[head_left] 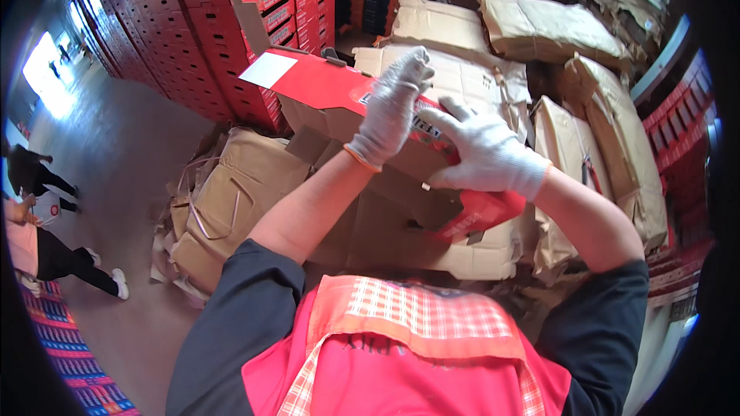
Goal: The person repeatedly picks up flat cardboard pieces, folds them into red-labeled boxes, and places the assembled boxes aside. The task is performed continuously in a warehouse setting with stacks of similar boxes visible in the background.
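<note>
red-and-brown cardboard box, kinda smooth, all flat angular panels, knit-gloved left hand tipped upward, fingers stretched out, right hand slanting in, fingers spread loose

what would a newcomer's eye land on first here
Probably the red carton near the centre, with the left grip and right grip, both in white gloves, over it. Next might come the tall stacks of red boxes at upper left, then the glaring bright opening at far left.
</note>
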`<state>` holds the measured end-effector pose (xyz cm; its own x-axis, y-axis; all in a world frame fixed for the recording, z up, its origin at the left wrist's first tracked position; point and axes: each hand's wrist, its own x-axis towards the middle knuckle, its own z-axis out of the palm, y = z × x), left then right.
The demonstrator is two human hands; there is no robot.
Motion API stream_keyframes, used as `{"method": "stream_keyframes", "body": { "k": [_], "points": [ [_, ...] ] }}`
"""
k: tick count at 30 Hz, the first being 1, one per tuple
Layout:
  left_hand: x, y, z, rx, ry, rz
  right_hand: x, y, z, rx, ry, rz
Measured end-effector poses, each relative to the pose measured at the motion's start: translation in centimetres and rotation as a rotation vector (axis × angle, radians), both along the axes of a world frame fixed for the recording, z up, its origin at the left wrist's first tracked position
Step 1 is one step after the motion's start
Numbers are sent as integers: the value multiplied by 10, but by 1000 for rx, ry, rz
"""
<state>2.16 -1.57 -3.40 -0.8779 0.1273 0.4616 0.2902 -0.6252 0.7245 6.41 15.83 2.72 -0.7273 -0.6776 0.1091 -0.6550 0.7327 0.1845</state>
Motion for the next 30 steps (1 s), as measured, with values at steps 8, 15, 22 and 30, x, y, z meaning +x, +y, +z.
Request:
{"method": "stream_keyframes", "body": {
  "k": [8,15,22,30],
  "points": [
    [113,-116,-57,-1275,568,193,-59,116,-23,-1052,-361,-143],
    [122,-92,-37,-1119,689,514,-8,148,-238,-1686,-1034,-776],
    [67,47,-12,-975,985,457,-26,156,-173,-1595,-215,-324],
    [65,91,-39,-643,753,648,30,70,-2,-662,-60,-101]
  ]
}}
